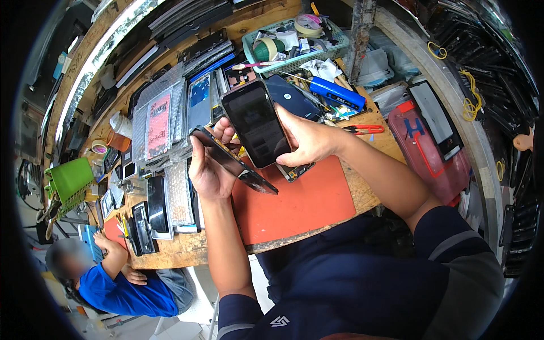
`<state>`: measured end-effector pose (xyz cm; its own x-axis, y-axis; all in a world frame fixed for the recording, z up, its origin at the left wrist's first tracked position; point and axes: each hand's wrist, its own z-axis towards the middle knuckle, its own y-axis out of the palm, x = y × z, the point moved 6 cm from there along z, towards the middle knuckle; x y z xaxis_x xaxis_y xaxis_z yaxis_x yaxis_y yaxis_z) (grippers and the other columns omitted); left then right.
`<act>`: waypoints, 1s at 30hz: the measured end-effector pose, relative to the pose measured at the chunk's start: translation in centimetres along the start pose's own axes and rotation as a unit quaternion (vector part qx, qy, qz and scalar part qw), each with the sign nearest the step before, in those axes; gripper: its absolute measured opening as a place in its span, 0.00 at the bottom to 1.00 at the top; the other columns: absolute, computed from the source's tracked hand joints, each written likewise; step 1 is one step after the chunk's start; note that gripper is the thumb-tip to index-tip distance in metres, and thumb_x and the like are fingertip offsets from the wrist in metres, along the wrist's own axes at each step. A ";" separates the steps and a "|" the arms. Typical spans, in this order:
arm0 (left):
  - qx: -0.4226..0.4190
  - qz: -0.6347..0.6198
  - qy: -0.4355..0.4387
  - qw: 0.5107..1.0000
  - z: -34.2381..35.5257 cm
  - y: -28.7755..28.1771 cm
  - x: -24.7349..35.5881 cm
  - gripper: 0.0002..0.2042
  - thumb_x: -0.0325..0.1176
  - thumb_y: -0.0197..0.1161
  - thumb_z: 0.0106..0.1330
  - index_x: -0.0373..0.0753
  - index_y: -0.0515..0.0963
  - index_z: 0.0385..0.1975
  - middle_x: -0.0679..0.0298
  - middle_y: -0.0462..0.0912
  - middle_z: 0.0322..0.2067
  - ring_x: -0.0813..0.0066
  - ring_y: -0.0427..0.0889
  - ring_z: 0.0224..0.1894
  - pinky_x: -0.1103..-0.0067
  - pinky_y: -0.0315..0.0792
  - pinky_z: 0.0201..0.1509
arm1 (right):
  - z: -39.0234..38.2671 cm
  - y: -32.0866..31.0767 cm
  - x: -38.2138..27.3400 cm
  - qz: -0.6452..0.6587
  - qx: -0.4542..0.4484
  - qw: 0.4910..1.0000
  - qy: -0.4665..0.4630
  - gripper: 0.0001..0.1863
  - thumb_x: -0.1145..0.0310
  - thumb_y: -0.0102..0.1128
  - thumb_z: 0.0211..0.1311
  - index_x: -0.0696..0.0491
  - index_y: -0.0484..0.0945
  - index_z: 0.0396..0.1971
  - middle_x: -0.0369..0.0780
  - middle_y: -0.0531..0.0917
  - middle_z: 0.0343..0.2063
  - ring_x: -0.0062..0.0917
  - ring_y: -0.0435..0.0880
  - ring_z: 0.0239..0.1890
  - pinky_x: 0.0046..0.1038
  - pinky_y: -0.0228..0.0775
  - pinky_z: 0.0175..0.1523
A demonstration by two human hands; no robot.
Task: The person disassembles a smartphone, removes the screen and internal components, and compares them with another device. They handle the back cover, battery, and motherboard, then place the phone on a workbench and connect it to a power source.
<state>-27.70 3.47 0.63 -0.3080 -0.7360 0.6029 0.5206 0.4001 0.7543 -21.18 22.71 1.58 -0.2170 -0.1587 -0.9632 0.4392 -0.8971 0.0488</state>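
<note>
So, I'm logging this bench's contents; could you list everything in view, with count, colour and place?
Smartphone: one, black, in right grip
Thin phone-like panel: one, dark, in left grip
Work mat: one, orange-red, beneath both
Workbench: one, brown wood, beneath mat
Cylindrical tool: one, blue, beyond right forearm
Pale-green basket: one, bench's far side
Bubble-wrapped packs: stack, clear, left of phones
Bright-green basket: one, far left
Plastic container: one, red, right
Co-worker: one, blue shirt, lower left
Small clutter: uncountable, mixed, bench-wide
Forearms: two, bare, from lower edge
Grips: two, bare, centre
</note>
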 end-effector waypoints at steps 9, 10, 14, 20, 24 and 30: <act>-0.008 0.001 -0.008 1.000 0.4 1.7 -0.3 0.25 0.54 0.47 0.82 0.38 0.78 0.59 0.53 0.79 0.61 0.62 0.78 0.62 0.59 0.73 0.66 | 0.2 0.0 -2.1 0.179 0.008 0.983 0.039 0.38 0.66 0.52 0.76 0.55 0.46 0.80 0.46 0.71 0.69 0.30 0.76 0.68 0.35 0.72 0.70; -0.008 0.002 -0.007 1.000 0.4 1.6 -0.4 0.25 0.54 0.48 0.82 0.38 0.78 0.59 0.53 0.79 0.61 0.61 0.78 0.62 0.59 0.73 0.66 | 0.2 0.2 -2.2 0.194 0.003 0.980 0.033 0.39 0.67 0.53 0.76 0.56 0.46 0.80 0.47 0.71 0.70 0.31 0.75 0.68 0.35 0.71 0.70; 0.023 -0.004 -0.005 1.000 0.3 1.9 -0.2 0.23 0.50 0.49 0.83 0.37 0.77 0.59 0.53 0.80 0.59 0.62 0.80 0.60 0.59 0.77 0.64 | 0.7 0.7 -2.7 0.160 -0.037 0.986 -0.021 0.39 0.71 0.54 0.72 0.58 0.48 0.79 0.48 0.70 0.71 0.32 0.73 0.71 0.35 0.69 0.72; 0.071 0.041 0.015 0.997 0.8 1.5 -0.2 0.20 0.47 0.54 0.81 0.35 0.77 0.56 0.54 0.84 0.52 0.65 0.84 0.51 0.64 0.81 0.57 | 0.6 -2.5 -0.2 0.183 0.104 0.977 0.037 0.21 0.74 0.58 0.71 0.60 0.71 0.62 0.41 0.84 0.51 0.23 0.86 0.50 0.30 0.80 0.57; 0.106 0.044 0.009 0.993 0.8 2.2 0.4 0.18 0.47 0.57 0.80 0.37 0.78 0.54 0.58 0.86 0.45 0.66 0.86 0.45 0.67 0.82 0.52 | 0.6 -4.6 -1.5 0.188 0.188 0.963 0.038 0.17 0.72 0.59 0.72 0.58 0.73 0.58 0.40 0.84 0.49 0.27 0.86 0.49 0.34 0.83 0.52; 0.207 0.055 -0.015 0.977 0.4 0.1 0.0 0.15 0.44 0.59 0.79 0.38 0.78 0.51 0.61 0.86 0.45 0.67 0.87 0.46 0.67 0.83 0.52 | 4.2 -15.4 -2.4 -0.047 0.351 0.926 0.133 0.14 0.68 0.59 0.75 0.58 0.77 0.53 0.42 0.86 0.42 0.27 0.87 0.36 0.30 0.84 0.36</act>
<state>-27.94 3.70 0.86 -0.2940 -0.6622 0.6892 0.1864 0.6675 0.7209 -31.03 35.15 4.22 0.0385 -0.0426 -0.9984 -0.2660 -0.9635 0.0309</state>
